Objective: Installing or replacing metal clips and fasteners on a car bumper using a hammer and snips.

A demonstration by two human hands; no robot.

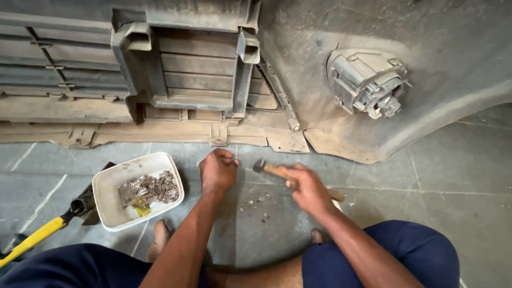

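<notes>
Crouching over the stone floor (453, 176), the person has the right hand (308, 189) wrapped tight round the wooden handle of a small hammer (272, 169), its dark head pointing left and raised a little off the ground, the whole tool blurred; the left hand (217, 172) is curled into a loose fist pressed down on the floor just left of the hammer head, and whether it pinches anything underneath I cannot tell.

Between the two hands and a little nearer lie small metal bits (256, 205) scattered on the floor; to the left stands a white tub (114, 184) with a heap of metal pieces in it, and further left a yellow-handled tool (37, 237) lies by the knee; on the far side a dusty grey car bumper (330, 69) rests on the ground.

The plain danger, as I judge it, is the knuckles; the hammer head sits very near the left fist, and a stroke that drifts left would land on fingers, not metal. A glancing blow could also send a small piece skidding off across the floor or under the bumper; bare toes (160, 230) show near the tub, so a slipped hammer or sharp scrap could catch them too.
</notes>
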